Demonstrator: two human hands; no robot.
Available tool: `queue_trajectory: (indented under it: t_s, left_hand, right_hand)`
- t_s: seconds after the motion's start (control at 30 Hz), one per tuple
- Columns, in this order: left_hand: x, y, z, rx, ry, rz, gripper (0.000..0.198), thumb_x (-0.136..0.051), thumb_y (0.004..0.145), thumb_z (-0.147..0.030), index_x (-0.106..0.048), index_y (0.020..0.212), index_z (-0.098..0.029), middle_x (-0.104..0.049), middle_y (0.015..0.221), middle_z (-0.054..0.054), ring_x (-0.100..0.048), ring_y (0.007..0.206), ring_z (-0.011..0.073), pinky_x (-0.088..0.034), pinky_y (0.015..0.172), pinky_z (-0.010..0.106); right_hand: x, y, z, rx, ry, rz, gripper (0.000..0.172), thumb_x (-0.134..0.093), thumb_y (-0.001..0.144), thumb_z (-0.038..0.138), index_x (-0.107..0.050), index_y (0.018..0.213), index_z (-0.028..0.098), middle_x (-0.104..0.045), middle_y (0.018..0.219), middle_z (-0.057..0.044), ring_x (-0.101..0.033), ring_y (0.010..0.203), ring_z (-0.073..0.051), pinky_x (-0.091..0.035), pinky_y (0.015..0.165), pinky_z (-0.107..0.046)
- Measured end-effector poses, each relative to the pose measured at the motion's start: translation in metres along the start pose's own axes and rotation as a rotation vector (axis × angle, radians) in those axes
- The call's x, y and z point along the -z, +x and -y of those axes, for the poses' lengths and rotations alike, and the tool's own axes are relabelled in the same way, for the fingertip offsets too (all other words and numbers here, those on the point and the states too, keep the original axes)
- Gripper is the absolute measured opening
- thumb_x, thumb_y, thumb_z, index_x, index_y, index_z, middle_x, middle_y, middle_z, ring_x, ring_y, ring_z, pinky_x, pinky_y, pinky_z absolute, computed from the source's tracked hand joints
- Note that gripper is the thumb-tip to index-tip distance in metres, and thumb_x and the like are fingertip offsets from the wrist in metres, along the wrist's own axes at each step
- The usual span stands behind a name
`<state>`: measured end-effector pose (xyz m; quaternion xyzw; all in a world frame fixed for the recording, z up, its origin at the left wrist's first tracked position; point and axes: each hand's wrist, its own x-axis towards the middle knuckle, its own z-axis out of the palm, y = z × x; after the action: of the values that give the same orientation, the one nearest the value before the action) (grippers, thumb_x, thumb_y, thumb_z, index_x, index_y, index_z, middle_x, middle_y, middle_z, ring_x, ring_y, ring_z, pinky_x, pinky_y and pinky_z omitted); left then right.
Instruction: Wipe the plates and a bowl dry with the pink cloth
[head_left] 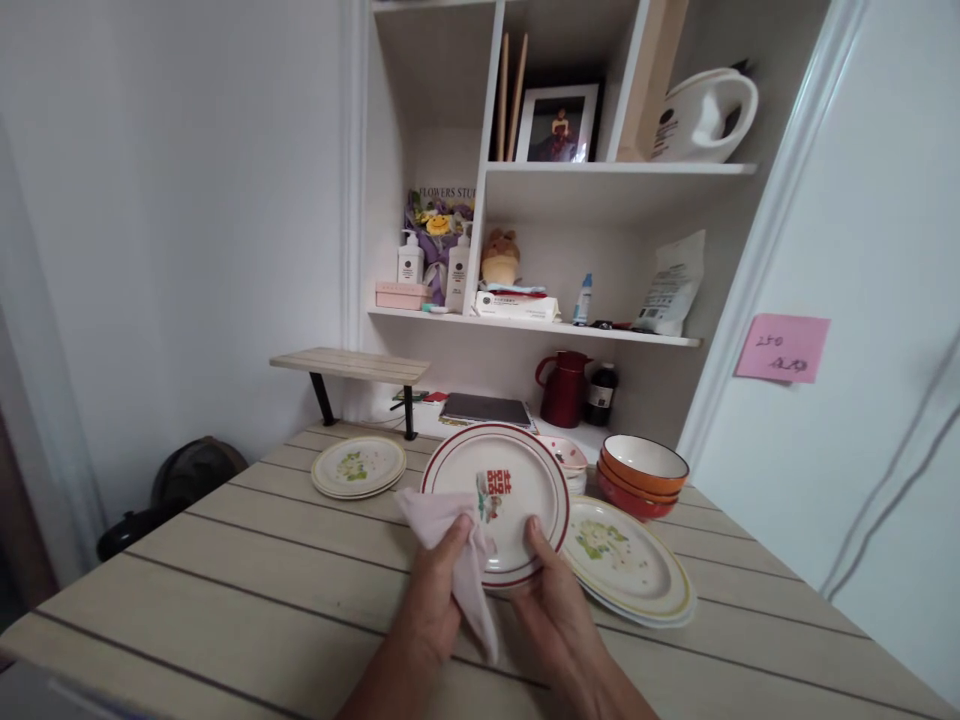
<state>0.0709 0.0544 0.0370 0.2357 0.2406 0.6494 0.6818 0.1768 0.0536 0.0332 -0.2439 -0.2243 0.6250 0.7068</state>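
A white plate (450,465) with dark red rim lines and a red character in its centre is tilted up toward me above the table. My right hand (551,590) grips its lower right edge, thumb on the face and fingers behind. In my left hand (442,575) is a pale pink cloth (471,590), pinched under the thumb against the plate's lower left side. The cloth's ends hang loose, one over the plate's left rim and one downward. My left fingers are partly hidden behind the cloth.
Flowered plates (360,466) lie stacked at the left of the slatted table (247,590). Oval plates (637,560) are stacked at the right, near orange and red bowls (641,480) and smaller pink dishes (564,455). Behind stand a small riser (349,365), a laptop (486,409) and a red jug (565,390).
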Motion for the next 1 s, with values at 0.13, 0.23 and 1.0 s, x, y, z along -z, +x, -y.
queue_trajectory:
  t_s: [0.13,0.23,1.0]
  left_hand:
    - [0.0,0.002,0.004,-0.008,-0.016,0.025,0.056,-0.083,0.066,-0.03,-0.064,0.117,-0.014,-0.074,0.11,0.012,-0.066,0.108,0.0297,-0.049,0.101,0.041]
    - [0.003,0.002,-0.005,-0.097,0.01,-0.051,0.057,-0.083,0.065,-0.025,-0.063,0.118,-0.018,-0.073,0.112,0.01,-0.067,0.107,0.0281,-0.051,0.098,0.04]
    - [0.005,-0.024,-0.015,-0.833,0.859,0.173,0.019,-0.075,0.067,-0.03,-0.079,0.086,-0.03,-0.072,0.089,0.01,-0.06,0.09,0.0288,-0.046,0.088,0.036]
  right_hand:
    - [-0.001,0.001,0.002,-0.035,0.018,0.072,0.035,-0.074,0.078,0.036,-0.07,0.109,0.02,-0.075,0.108,-0.008,-0.064,0.113,-0.026,-0.05,0.101,-0.042]
    - [-0.001,0.003,0.013,-0.105,-0.128,0.125,0.049,-0.081,0.069,0.03,-0.066,0.114,0.019,-0.074,0.108,-0.01,-0.068,0.105,-0.027,-0.053,0.093,-0.042]
    - [0.017,0.007,0.101,0.859,-1.203,0.401,0.016,-0.071,0.074,0.02,-0.075,0.081,0.034,-0.076,0.092,0.001,-0.064,0.105,-0.027,-0.022,0.113,-0.048]
